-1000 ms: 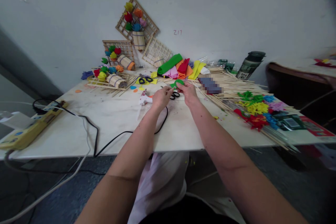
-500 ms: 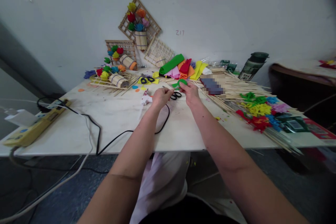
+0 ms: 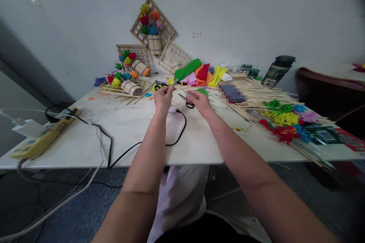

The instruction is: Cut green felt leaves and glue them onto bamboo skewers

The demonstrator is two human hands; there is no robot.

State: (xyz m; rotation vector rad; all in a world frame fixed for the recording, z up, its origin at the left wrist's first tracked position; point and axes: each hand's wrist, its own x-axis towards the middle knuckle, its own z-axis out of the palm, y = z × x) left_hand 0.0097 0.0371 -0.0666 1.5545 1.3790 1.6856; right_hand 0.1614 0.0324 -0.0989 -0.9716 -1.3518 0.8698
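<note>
My left hand [image 3: 163,99] is closed in a pinch on a thin, pale piece whose upper end meets the green roll in the picture; its kind I cannot make out. My right hand [image 3: 200,102] is to the right of it, fingers stretched forward over black-handled scissors [image 3: 190,104]. The blades point left, and part of the scissors is covered by the hand. Behind those fingers lies a flat green piece [image 3: 203,91]. A white glue gun [image 3: 172,109] with a black cord is mostly hidden by my left hand.
Stick baskets with colourful flowers [image 3: 129,87] and lattices stand at the back left. Rolled coloured sheets [image 3: 188,69], many thin sticks [image 3: 262,91], a dark bottle [image 3: 278,71] and bright fuzzy stems [image 3: 282,119] fill the right. A yellow power strip [image 3: 42,136] with cables lies left.
My hands have moved apart. The left has shifted left and up with the thin piece; the round green piece no longer shows in my right hand, which is now over the scissors.
</note>
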